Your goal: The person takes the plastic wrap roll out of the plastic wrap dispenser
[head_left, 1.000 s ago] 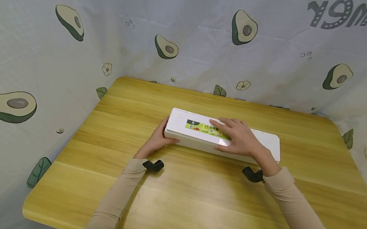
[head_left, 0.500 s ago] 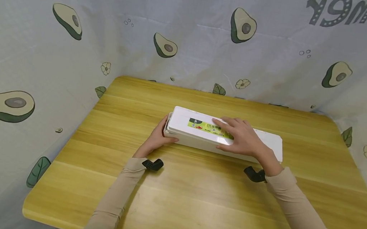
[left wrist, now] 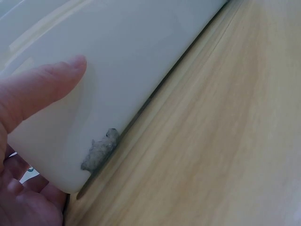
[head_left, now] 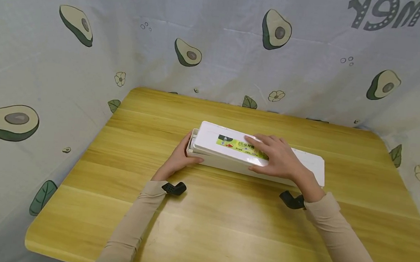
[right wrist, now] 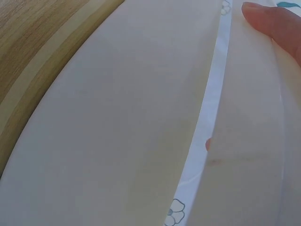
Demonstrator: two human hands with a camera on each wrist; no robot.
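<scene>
A long white cling film box lies across the middle of the table, its lid bearing a green label. In the head view the lid sits askew, raised from the base and shifted right, so the base's left rim shows. My left hand holds the base's left end, thumb on the front wall. From above, my right hand grips the lid across its width, thumb at the front edge. In the right wrist view a gap parts the lid from the base. The inside is hidden.
The box rests on a yellow wood-grain table with rounded corners. Behind and beside it hangs a pale curtain printed with avocados. A dark camera mount sits on each wrist, over beige sleeves.
The lid has come up from the base and shifted slightly right with my right hand, uncovering the base's left rim. My left hand has stayed at the left end.
</scene>
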